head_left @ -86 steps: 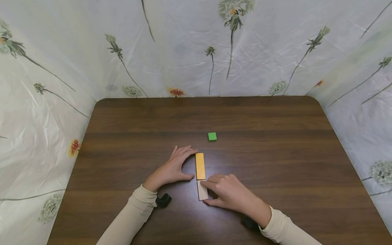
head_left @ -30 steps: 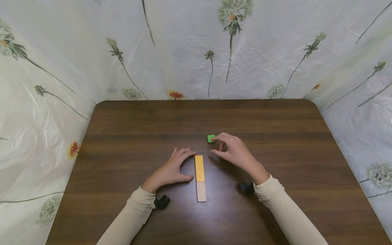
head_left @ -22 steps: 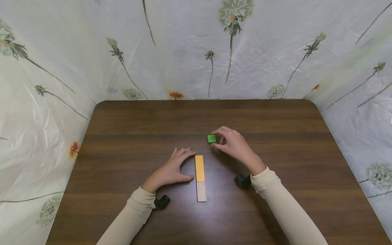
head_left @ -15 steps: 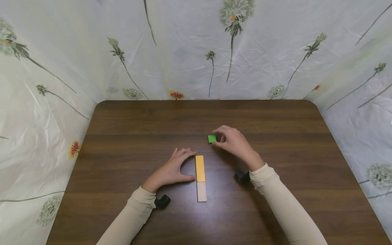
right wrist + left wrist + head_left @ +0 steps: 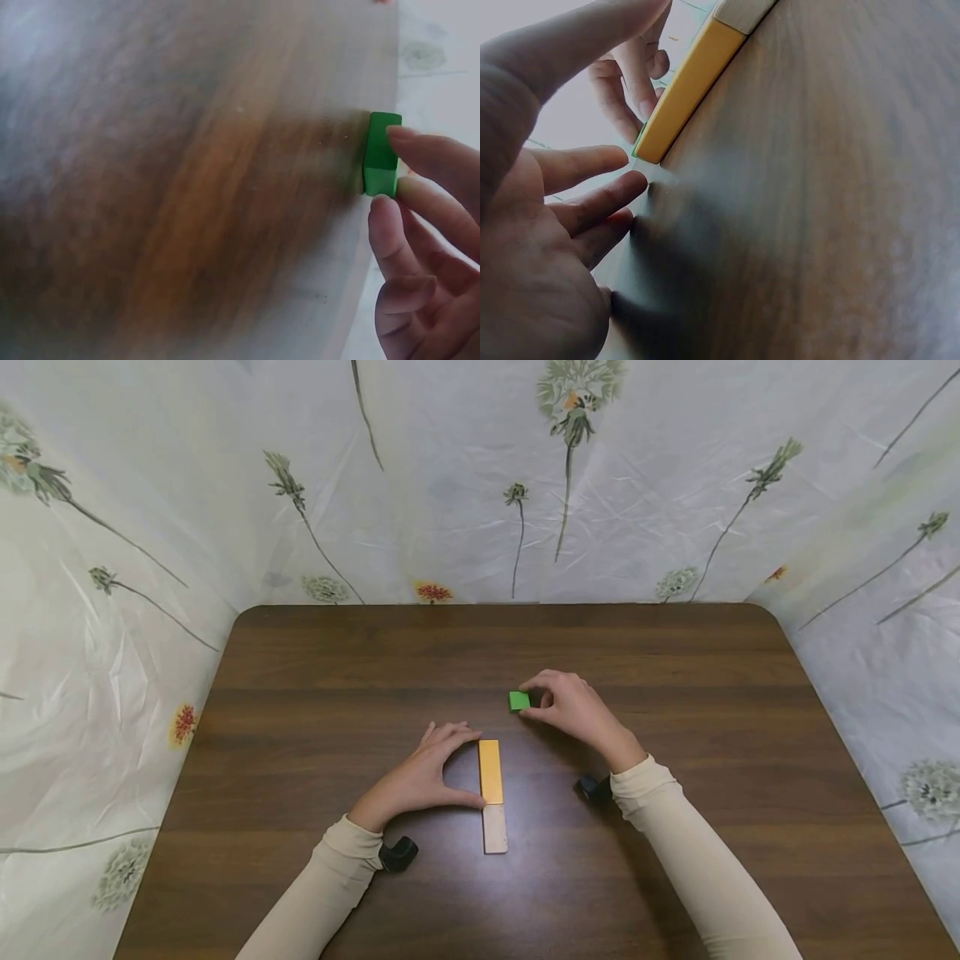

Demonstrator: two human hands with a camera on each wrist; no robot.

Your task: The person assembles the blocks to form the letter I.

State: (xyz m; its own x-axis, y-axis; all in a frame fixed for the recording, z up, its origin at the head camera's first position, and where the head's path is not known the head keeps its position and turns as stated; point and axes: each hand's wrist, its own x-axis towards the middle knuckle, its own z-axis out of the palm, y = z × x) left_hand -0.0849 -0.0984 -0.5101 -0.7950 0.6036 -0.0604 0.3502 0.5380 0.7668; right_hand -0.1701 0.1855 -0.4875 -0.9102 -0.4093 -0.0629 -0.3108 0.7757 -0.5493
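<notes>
Here, right hand (image 5: 573,708) pinching green block (image 5: 517,702), left hand (image 5: 417,778) spread, perhaps touching yellow block (image 5: 491,771)

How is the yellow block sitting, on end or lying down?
The yellow block lies down: the head view shows its long face upward, end to end with the pale block.

Yellow block (image 5: 490,772): long, lying flat, length running near to far. Pale block (image 5: 495,829): shorter, flat, butted end to end on its near side. Green block (image 5: 517,701): small, square-topped, farther off, slightly right, apart.
</notes>
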